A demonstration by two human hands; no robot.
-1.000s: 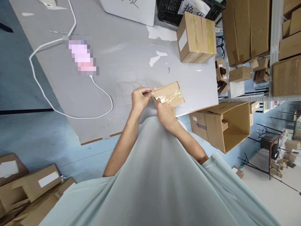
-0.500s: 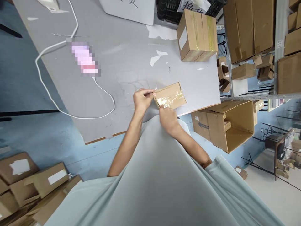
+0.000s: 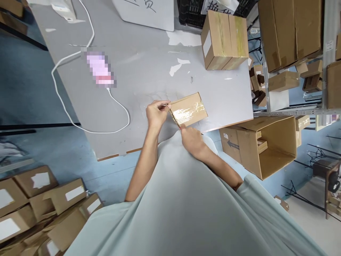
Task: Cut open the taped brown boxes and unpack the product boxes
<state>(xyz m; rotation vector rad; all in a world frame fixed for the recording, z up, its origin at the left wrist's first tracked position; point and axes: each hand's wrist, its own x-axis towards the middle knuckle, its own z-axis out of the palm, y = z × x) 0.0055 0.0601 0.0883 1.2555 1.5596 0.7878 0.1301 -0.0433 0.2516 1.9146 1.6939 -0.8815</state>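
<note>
A small flat cardboard box (image 3: pixel 189 108) with shiny clear tape across its top lies tilted on the grey table (image 3: pixel 149 74), close to the edge by my body. My left hand (image 3: pixel 157 113) pinches the box's upper left corner between thumb and fingers. Curled at the lower left corner, my right hand (image 3: pixel 194 140) presses its thumb and finger to the box's edge. A narrow dark gap shows along the left end between the two hands. The right fingertips are partly hidden.
Two taped cardboard boxes (image 3: pixel 225 41) stand at the back right. A phone (image 3: pixel 99 69), blurred out, lies left on a white cable (image 3: pixel 124 106). Beside the table's right edge is a large open carton (image 3: pixel 255 145). Several boxes (image 3: pixel 64 202) are piled on the lower left.
Both hands and the small box have shifted slightly; the gap along its left end shows wider. My right hand sits a little lower at the corner. The camera view has turned slightly.
</note>
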